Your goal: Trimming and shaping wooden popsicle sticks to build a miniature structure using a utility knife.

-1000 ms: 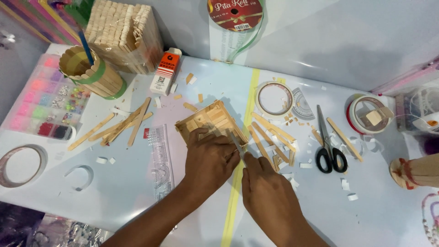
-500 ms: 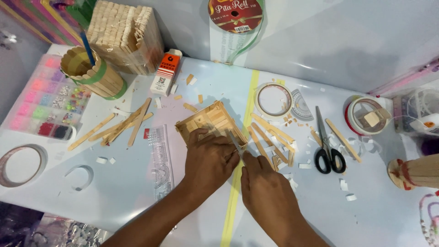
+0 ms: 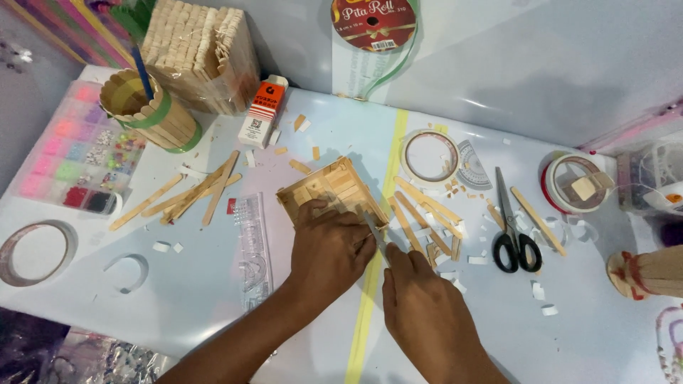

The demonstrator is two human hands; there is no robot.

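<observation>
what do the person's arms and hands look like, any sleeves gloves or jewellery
Both forearms are bare as far as the frame shows, with no sleeves in view. The left hand and right hand wear no gloves, and no rings, watch or bracelets show. The fingers are uncovered, nails short.

Two bare forearms entering from the bottom edge, no sleeves in view, left hand [image 3: 329,250] and right hand [image 3: 420,307] both gloveless, no rings, watch or wristbands visible, knuckles and short fingers showing, nails too small to tell
</observation>
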